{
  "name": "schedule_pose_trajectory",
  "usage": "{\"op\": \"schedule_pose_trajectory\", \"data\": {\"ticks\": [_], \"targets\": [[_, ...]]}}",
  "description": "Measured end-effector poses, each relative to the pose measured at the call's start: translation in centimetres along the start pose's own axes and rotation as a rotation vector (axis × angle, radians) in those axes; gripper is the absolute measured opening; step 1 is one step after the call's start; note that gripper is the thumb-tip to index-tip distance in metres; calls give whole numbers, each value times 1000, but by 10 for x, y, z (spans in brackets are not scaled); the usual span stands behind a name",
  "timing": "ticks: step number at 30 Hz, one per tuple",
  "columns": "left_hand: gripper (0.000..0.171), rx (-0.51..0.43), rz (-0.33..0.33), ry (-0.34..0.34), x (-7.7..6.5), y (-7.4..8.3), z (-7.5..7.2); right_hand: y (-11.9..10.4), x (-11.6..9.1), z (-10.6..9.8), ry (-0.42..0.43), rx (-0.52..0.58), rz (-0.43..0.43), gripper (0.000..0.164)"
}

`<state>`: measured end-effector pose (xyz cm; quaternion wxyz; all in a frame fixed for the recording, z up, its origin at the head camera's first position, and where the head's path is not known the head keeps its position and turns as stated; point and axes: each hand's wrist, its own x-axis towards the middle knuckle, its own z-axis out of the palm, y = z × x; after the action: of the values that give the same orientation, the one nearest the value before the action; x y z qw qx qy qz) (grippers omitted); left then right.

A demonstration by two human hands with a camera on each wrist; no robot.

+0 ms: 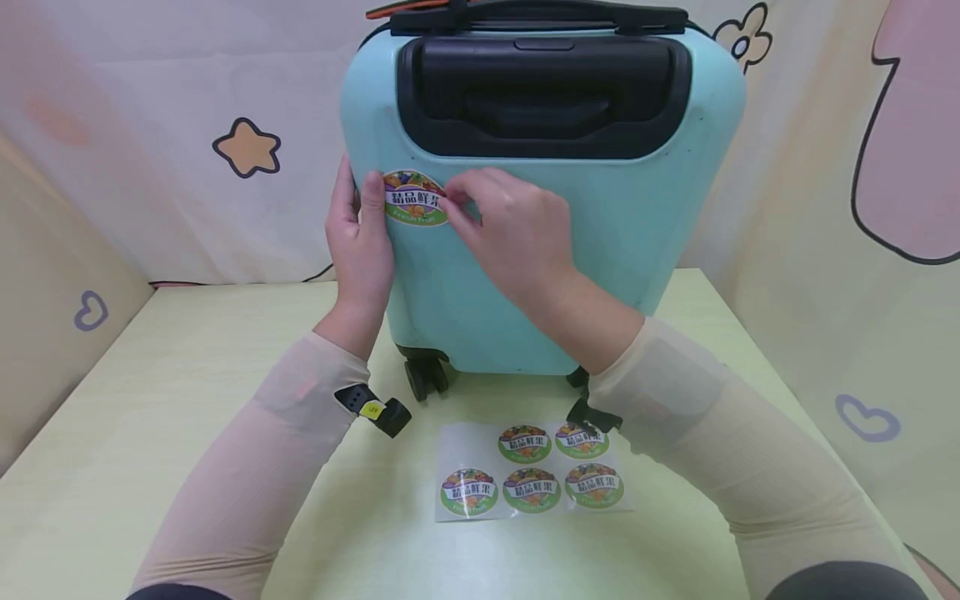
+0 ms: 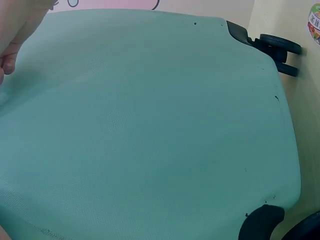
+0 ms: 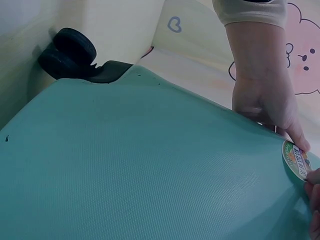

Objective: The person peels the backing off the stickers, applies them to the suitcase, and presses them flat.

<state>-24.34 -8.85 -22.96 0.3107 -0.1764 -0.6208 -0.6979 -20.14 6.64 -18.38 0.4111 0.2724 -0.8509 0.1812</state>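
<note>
A light-blue suitcase point(image 1: 480, 317) stands upright, its black handle recess point(image 1: 543, 96) at the top. On its upper left front is an oval fruit sticker point(image 1: 408, 208) with fruit pictures and lettering. My right hand point(image 1: 517, 229) pinches the sticker's right edge between thumb and forefinger. My left hand point(image 1: 363, 258) lies along the suitcase's left side, its thumb on the front at the sticker's left edge. In the right wrist view, the left thumb point(image 3: 298, 136) touches the sticker point(image 3: 296, 156). The left wrist view shows part of the right hand point(image 2: 20, 27) at its upper left.
A sticker sheet point(image 1: 467, 442) with several matching oval stickers lies on the pale table point(image 1: 360, 525) before the suitcase, below the right forearm. Black wheels point(image 1: 424, 375) support the suitcase. Patterned cloth walls point(image 1: 172, 192) surround the table at the back and sides.
</note>
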Motion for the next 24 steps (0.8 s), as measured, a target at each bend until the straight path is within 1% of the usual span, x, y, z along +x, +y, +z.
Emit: {"op": "schedule_pose_trajectory", "data": {"ticks": [4,10,13,16,18,20,22,23,24], "targets": [[40,9,4,2,0,1,0,0,0,-2,-2,-12,-5,22],[44,-11,-41,11,1,4,0,1,1,-4,-18,-1,8,26],[45,-13,-48,11,1,6,1,2,1,-5,-23,0,7,25],[45,9,-32,2,0,5,1,2,1,-5,-20,3,3,24],[54,47,-12,-17,-3,4,1,2,1,-5,-18,4,-1,24],[70,101,16,-30,-7,6,2,2,1,-5,-20,2,-2,23],[83,147,45,-29,-12,11,4,2,1,-5,-21,0,-5,23],[86,161,58,-24,-14,12,5,2,1,-5,-22,0,-6,23],[82,173,69,-17,-15,14,6,3,1,-6,-23,0,-8,23]]}}
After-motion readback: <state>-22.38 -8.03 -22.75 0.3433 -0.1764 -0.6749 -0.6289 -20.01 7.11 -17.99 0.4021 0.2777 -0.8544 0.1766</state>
